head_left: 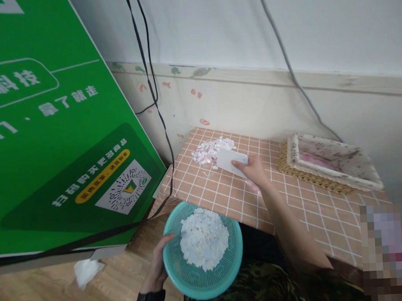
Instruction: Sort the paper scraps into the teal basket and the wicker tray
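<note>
With my left hand point(158, 258) I grip the left rim of a round teal plastic basket point(208, 290), just below the table's front edge. White paper scraps point(204, 238) are heaped inside it. My right hand point(254, 169) is closed around one end of a flat white scraper point(229, 161), thumb on top, over the table. The scraper's far end meets a pile of white and pinkish paper scraps point(211, 149) near the table's back left corner. Something pink point(252, 185) lies partly hidden beneath my right wrist.
A cloth-lined wicker basket point(319, 187) stands at the right on the checked tablecloth point(278, 209). A large green panel point(60, 167) rises at the left, with a black strap point(169, 147) hanging beside it. A white crumpled piece point(88, 271) lies on the floor.
</note>
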{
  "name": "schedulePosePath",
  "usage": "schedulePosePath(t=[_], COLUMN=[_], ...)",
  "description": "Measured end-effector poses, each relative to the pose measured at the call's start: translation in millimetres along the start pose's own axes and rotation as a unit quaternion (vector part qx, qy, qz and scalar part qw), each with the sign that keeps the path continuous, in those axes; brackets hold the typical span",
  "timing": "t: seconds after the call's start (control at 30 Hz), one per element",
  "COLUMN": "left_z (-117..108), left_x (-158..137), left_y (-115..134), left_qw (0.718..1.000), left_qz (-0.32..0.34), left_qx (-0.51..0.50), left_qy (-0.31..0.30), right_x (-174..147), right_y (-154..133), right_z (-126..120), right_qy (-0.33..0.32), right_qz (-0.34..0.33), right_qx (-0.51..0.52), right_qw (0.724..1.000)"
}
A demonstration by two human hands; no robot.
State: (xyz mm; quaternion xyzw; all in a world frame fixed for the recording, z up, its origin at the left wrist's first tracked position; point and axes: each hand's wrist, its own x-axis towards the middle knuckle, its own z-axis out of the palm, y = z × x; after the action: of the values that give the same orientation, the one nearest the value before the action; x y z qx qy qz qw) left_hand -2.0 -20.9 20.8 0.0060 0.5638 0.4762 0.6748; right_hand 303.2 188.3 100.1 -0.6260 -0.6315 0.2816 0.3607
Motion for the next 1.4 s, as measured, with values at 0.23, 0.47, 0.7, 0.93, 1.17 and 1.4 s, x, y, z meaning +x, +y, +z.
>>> schedulePosePath(t=[0.23,0.47,0.7,0.93,1.17,1.4], left_z=[3.9,1.1,-4.1,-1.1,2.8,3.9], left_x=[-3.0,-0.7,5.6,0.9,-2.3,-2.6], left_y=[0.5,0.2,-3.3,-2.0,-0.3,-0.4], left_qw=[1.000,1.000,1.000,1.000,1.000,1.000], left_qz=[0.013,0.012,-0.004,0.004,0.000,0.012], left_qx=[0.001,0.000,-0.013,0.000,0.003,0.014], left_qy=[0.007,0.000,-0.013,-0.001,-0.003,0.020], right_x=[-3.4,-1.9,3.1,11.4,12.0,11.3], right_y=[1.5,-2.6,-8.8,-17.7,-20.3,-17.2], right_z=[3.8,-5.1,-13.3,-8.3,-20.5,-29.9], right_qy=[-0.017,-0.060,-0.039,-0.098,-0.144,-0.181], right_qz=[0.014,-0.009,-0.021,-0.049,-0.066,-0.068], right_qx=[0.055,-0.014,-0.051,-0.053,-0.056,-0.059], right_qw=[0.998,0.998,0.998,0.993,0.986,0.979])
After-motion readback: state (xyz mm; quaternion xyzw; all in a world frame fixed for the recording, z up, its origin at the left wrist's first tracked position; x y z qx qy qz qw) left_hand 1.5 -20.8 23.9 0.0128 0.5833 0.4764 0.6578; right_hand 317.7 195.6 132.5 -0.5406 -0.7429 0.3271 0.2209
